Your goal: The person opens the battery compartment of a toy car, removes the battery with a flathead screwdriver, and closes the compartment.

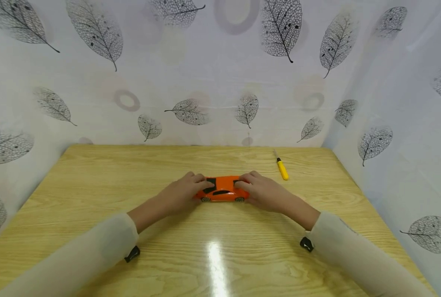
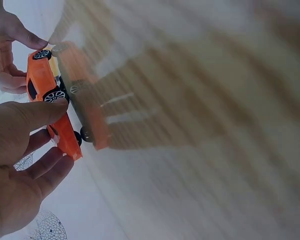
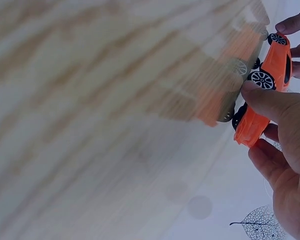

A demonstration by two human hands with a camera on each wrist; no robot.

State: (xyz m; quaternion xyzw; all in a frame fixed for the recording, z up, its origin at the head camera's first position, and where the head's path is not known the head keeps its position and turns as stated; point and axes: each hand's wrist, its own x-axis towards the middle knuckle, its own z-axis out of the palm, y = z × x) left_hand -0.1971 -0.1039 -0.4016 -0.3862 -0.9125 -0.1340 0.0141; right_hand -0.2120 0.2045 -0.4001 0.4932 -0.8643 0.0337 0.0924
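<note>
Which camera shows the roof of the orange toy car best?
The head view: it looks down on the roof, bare between the left hand and right hand. Both wrist views show the car from low down, side-on, with wheels plain but the roof largely facing away.

Car: bright orange body, dark side window. Wheels: black tyres, pale silver spokes. Table: light yellow-tan, brown wood grain in streaks, plus one white glare stripe. Screwdriver: yellow handle, black collar; shaft looks grey, too thin to be sure. Curtain: white, printed with black-grey skeleton leaves, pale grey-mauve rings, faint pastel blotches. Sleeves: off-white, greyish patches near the cuffs. Small gadgets under cuffs: black.
</note>
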